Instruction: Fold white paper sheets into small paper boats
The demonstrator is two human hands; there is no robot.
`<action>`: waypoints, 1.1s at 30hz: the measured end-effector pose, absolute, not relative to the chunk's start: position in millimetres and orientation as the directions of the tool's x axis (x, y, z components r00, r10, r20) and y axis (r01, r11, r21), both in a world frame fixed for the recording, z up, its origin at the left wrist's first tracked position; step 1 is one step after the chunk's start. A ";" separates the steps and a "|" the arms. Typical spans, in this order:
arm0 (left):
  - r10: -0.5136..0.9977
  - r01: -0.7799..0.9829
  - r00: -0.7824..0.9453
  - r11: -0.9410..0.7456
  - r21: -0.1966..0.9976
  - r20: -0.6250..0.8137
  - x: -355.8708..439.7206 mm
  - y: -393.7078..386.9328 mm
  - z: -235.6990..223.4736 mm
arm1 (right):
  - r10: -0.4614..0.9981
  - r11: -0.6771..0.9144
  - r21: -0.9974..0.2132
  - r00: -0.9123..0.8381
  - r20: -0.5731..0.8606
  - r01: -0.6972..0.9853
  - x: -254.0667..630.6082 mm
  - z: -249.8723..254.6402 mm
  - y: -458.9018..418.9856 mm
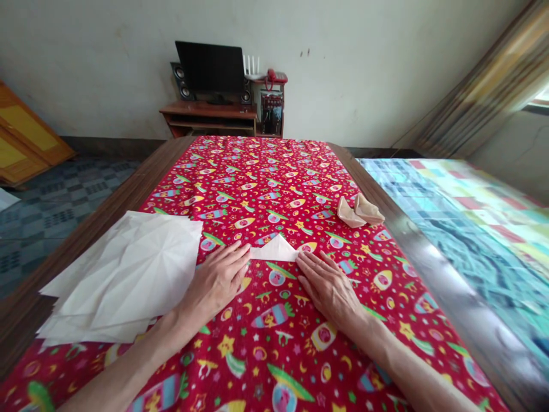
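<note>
A small piece of folded white paper (275, 249) lies flat on the red patterned cloth, with a straight lower edge and a pointed peak in the middle. My left hand (223, 268) rests palm down at its left end, fingers stretched out over the tip. On the right end lie the fingertips of my right hand (329, 284), its fingers also extended and the thumb a little apart. Both ends of the paper are partly covered. Beside my left forearm is a loose stack of creased white paper sheets (128, 274).
Folded cream paper shapes (360, 212) sit near the table's right side. The red cloth (274, 166) covers most of a dark wooden table (132, 189). Beyond are a desk (210, 111) with a monitor (210, 66) and a red telephone (277, 77). A bed (450, 229) stands right.
</note>
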State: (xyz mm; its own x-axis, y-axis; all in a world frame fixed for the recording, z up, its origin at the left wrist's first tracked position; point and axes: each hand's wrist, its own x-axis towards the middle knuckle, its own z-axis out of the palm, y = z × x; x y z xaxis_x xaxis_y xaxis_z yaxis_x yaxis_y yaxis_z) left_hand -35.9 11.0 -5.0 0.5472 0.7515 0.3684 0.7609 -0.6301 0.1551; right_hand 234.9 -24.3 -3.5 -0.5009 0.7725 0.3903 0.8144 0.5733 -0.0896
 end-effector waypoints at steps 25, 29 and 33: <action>0.765 0.649 0.479 -0.639 0.413 0.431 4.2 41.4 -3.2 | 0.743 0.565 0.114 -0.564 0.360 0.817 191.8 9.6 21.3; 0.837 0.635 0.212 -0.511 0.580 0.505 10.5 35.0 -6.2 | 0.725 0.514 0.081 -0.483 0.490 0.854 194.8 11.9 26.4; 0.936 0.485 0.159 -0.351 0.801 0.314 23.5 23.1 4.6 | 0.701 0.540 0.000 -0.449 0.554 0.842 192.1 17.6 21.9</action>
